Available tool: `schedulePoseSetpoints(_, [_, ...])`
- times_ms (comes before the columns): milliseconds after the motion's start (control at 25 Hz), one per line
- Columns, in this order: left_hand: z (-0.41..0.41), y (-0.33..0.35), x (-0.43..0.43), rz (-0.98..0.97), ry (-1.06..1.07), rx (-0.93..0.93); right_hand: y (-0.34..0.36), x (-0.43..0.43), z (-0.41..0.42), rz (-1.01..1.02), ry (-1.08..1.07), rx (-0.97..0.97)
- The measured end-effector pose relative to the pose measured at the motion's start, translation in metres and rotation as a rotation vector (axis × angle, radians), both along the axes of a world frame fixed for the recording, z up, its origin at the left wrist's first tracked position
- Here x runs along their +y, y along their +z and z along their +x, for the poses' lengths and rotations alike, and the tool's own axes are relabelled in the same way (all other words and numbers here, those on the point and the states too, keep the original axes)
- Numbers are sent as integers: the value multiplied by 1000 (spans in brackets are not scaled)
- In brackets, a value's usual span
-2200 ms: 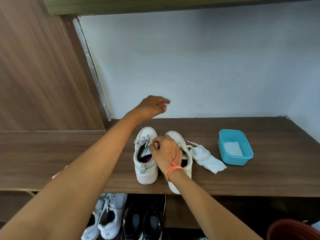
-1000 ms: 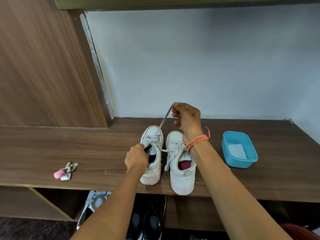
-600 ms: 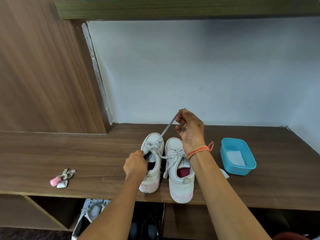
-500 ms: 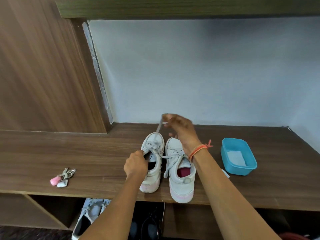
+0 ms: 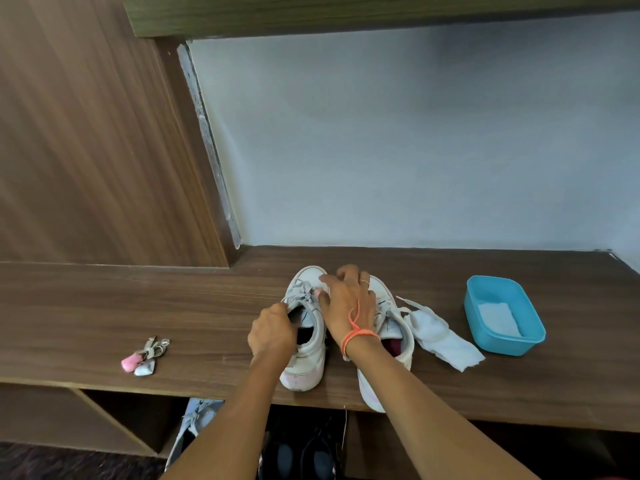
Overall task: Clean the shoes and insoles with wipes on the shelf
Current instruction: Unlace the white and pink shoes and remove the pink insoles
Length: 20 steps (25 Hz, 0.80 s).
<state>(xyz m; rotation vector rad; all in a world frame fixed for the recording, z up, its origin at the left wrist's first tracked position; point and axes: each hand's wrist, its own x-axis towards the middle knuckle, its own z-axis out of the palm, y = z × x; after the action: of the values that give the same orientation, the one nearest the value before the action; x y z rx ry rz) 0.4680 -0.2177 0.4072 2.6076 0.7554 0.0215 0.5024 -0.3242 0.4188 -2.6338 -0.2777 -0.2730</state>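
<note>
While left hand (image 5: 272,332) grips the sneaker (image 5: 304,368), right hand (image 5: 348,303) pinches its laces (image 5: 299,289). Wiping not begun, I'd say; wipe (image 5: 440,336) lies right of both hands.

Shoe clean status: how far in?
Early. Done: the left shoe and right shoe stand on the shelf, and one wipe lies out beside the right shoe. In hand: the left hand grips the left shoe by its tongue while the right hand pinches its laces, apparently loosening them. Left: no insole is out, neither hand holds a wipe, and a white wipe sits in the blue tub.
</note>
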Motion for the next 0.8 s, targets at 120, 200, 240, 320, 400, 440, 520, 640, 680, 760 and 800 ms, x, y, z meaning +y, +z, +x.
schedulePoseSetpoints(120, [-1, -1, 10, 7, 6, 12, -9, 14, 6, -95, 47, 94])
schedulePoseSetpoints(200, [-2, -2, 11, 9, 12, 2, -11, 18, 8, -111, 59, 135])
schedulePoseSetpoints(240, [-3, -2, 11, 11, 11, -7, -9, 19, 6, -74, 52, 145])
schedulePoseSetpoints(320, [-5, -4, 10, 10, 7, -22, 0, 16, 0, 178, -35, 234])
schedulePoseSetpoints(400, [-5, -4, 10, 22, 6, -25, 14, 12, 2, 546, -126, 443])
schedulePoseSetpoints(440, [-5, -4, 10, 29, 5, -24, 23, 7, 6, 750, -169, 533])
schedulePoseSetpoints(520, [-4, -3, 10, 29, 1, -21, 43, -5, 16, 1134, -233, 661])
schedulePoseSetpoints(640, [-5, -2, 8, 36, -12, -13, 54, -12, 14, 1393, -234, 720])
schedulePoseSetpoints(680, [-5, -2, 8, 34, -12, -13, 57, -12, 11, 1470, -214, 721])
schedulePoseSetpoints(760, [-5, -1, 12, 8, -4, -3, 78, -25, 9, 1704, -135, 674])
schedulePoseSetpoints(800, [-5, 0, 17, -11, 17, 0, 96, -39, 14, 1820, -82, 599])
